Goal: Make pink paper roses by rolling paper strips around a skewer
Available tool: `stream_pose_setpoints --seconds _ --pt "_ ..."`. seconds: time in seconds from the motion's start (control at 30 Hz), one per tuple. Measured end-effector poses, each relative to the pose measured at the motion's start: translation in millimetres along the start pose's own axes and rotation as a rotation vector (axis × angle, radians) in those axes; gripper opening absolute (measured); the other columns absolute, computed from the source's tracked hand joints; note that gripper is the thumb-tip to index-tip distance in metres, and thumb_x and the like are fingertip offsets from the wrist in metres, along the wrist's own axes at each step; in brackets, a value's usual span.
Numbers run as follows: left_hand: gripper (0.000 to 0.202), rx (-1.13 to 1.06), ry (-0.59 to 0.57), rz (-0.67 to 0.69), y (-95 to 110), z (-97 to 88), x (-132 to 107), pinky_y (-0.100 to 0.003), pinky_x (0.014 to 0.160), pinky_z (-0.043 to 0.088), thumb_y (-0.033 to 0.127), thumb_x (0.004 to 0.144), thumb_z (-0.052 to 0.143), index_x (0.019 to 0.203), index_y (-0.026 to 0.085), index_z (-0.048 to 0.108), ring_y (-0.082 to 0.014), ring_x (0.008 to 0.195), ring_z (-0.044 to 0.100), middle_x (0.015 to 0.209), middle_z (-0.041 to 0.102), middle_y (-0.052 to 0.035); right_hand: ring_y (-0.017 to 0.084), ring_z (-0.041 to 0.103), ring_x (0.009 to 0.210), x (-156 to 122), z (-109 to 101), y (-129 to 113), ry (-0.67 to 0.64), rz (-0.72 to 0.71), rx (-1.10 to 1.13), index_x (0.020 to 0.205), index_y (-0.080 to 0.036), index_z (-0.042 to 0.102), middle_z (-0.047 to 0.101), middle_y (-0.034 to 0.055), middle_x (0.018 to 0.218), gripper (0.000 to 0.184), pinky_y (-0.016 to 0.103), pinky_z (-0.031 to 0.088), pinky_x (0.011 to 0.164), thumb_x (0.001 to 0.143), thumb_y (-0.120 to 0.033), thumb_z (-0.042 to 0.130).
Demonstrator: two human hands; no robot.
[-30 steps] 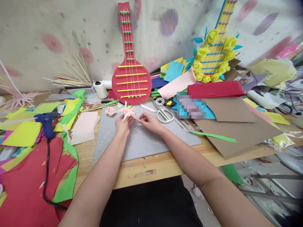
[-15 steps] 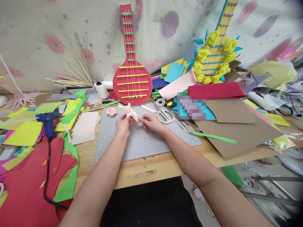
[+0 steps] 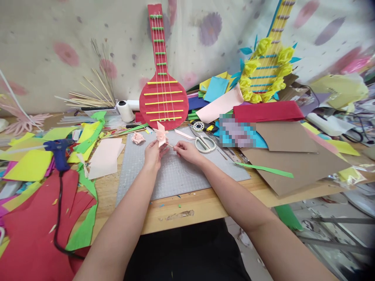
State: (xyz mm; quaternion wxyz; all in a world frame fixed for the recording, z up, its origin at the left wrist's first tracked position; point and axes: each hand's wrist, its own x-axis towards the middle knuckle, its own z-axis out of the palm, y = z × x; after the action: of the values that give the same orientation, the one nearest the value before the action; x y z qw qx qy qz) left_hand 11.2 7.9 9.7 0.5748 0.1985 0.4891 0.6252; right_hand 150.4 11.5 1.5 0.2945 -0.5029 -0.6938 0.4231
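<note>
A pale pink paper flower (image 3: 161, 136), its petals pointed and splayed, is held above a gray gridded mat (image 3: 140, 177) on a wooden table (image 3: 181, 212). It is gripped near its base by the left hand (image 3: 152, 155), whose fingers are closed on it. A thin stick (image 3: 170, 145) at the flower's lower right is pinched between the thumb and fingers of the right hand (image 3: 186, 151); whether it is joined to the flower cannot be told.

On the mat, a rolled pink rosette (image 3: 137, 137) is seen to the left of the flower, and white-handled scissors (image 3: 205, 144) are laid just beyond the right hand. Behind the flower, a red lute-shaped piece (image 3: 164, 102), strung in white and crossed by yellow and green bars, is propped upright against a flowered backdrop (image 3: 76, 31). A yellow instrument (image 3: 265, 74) ringed with yellow paper blooms is stood farther right. To the left, a blue glue gun (image 3: 60, 153) is surrounded by colored paper; at right, brown board (image 3: 293, 169) is crossed by a green strip (image 3: 263, 169).
</note>
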Motion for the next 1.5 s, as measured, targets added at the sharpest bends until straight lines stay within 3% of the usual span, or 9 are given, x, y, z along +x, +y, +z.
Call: stream_pose_setpoints --seconds 0.23,0.43,0.6,0.8,0.87,1.03,1.17,1.37,1.5 --pt "0.01 0.043 0.007 0.028 -0.1 0.3 -2.1 -0.026 0.068 0.051 0.013 0.066 0.061 0.074 0.015 0.056 -0.0088 0.06 0.06 0.069 0.064 -0.0006 0.008 0.044 0.049 2.0 -2.1 3.8 -0.034 -0.022 0.024 0.077 -0.017 0.053 0.052 -0.0041 0.055 0.02 0.021 0.033 0.051 0.083 -0.033 0.043" --pt "0.008 0.035 0.038 0.091 -2.2 1.2 -2.1 -0.026 0.07 0.05 0.012 0.068 0.06 0.074 0.015 0.056 -0.0085 0.061 0.06 0.069 0.063 0.0003 0.009 0.053 0.059 2.9 2.2 8.8 0.041 -0.096 -0.015 0.081 -0.018 0.049 0.058 -0.0032 0.064 0.013 0.021 0.037 0.059 0.08 -0.031 0.05" --pt "0.008 -0.021 -0.032 0.012 0.1 0.4 -0.9 -0.021 0.067 0.05 0.01 0.07 0.058 0.077 0.015 0.059 -0.0085 0.064 0.062 0.071 0.065 -0.0009 0.007 0.047 0.05 4.3 0.7 12.6 -0.056 -0.098 0.017 0.08 -0.018 0.049 0.059 -0.003 0.062 0.018 0.021 0.036 0.054 0.082 -0.036 0.047" --pt "0.01 -0.024 -0.204 -0.21 6.6 -0.2 -1.4 -0.017 0.06 0.052 0.009 0.073 0.055 0.077 0.012 0.063 -0.0084 0.061 0.061 0.068 0.065 -0.002 0.01 0.051 0.066 6.6 -12.2 5.6 0.233 -0.245 0.023 0.086 -0.018 0.056 0.061 0.0023 0.087 0.022 0.024 0.041 0.063 0.078 -0.037 0.051" --pt "0.011 -0.025 -0.249 -0.289 7.5 0.3 -3.2 -0.017 0.057 0.052 0.009 0.074 0.054 0.08 0.012 0.063 -0.0092 0.062 0.062 0.069 0.065 -0.0028 0.009 0.051 0.067 5.6 -14.1 2.8 0.255 -0.252 0.028 0.09 -0.018 0.056 0.061 0.0028 0.093 0.026 0.024 0.041 0.063 0.074 -0.038 0.057" --pt "0.014 -0.055 -0.293 -0.376 8.3 1.5 -7.3 -0.016 0.054 0.054 0.008 0.079 0.049 0.085 0.01 0.062 -0.0093 0.061 0.064 0.07 0.067 -0.0029 0.01 0.049 0.064 4.9 -13.1 2.4 0.206 -0.303 0.048 0.08 -0.018 0.057 0.06 0.0008 0.08 0.019 0.024 0.04 0.062 0.075 -0.036 0.056" --pt "0.014 -0.068 -0.301 -0.426 8.3 2.8 -8.6 -0.014 0.05 0.052 0.011 0.081 0.049 0.086 0.01 0.062 -0.0078 0.057 0.062 0.069 0.066 -0.0031 0.011 0.05 0.069 9.1 -13.0 7.8 0.246 -0.316 0.086 0.075 -0.017 0.057 0.059 0.0009 0.075 0.014 0.026 0.041 0.066 0.076 -0.031 0.055" --pt "0.009 -0.023 -0.225 -0.357 4.2 5.5 -8.0 -0.01 0.043 0.043 0.01 0.075 0.056 0.078 0.012 0.064 -0.0035 0.049 0.056 0.063 0.063 0.0007 0.012 0.051 0.07 14.5 -11.4 16.7 0.251 -0.215 0.134 0.077 -0.017 0.056 0.058 0.0012 0.077 0.014 0.026 0.043 0.063 0.075 -0.031 0.054" --pt "0.013 0.078 -0.125 -0.087 0.3 3.8 -5.3 -0.012 0.041 0.038 0.018 0.068 0.063 0.08 0.014 0.066 -0.0039 0.051 0.055 0.073 0.066 -0.0008 0.01 0.052 0.065 12.7 -11.7 16.3 0.205 -0.161 0.191 0.089 -0.019 0.052 0.057 0.001 0.085 0.025 0.026 0.045 0.058 0.073 -0.037 0.058"
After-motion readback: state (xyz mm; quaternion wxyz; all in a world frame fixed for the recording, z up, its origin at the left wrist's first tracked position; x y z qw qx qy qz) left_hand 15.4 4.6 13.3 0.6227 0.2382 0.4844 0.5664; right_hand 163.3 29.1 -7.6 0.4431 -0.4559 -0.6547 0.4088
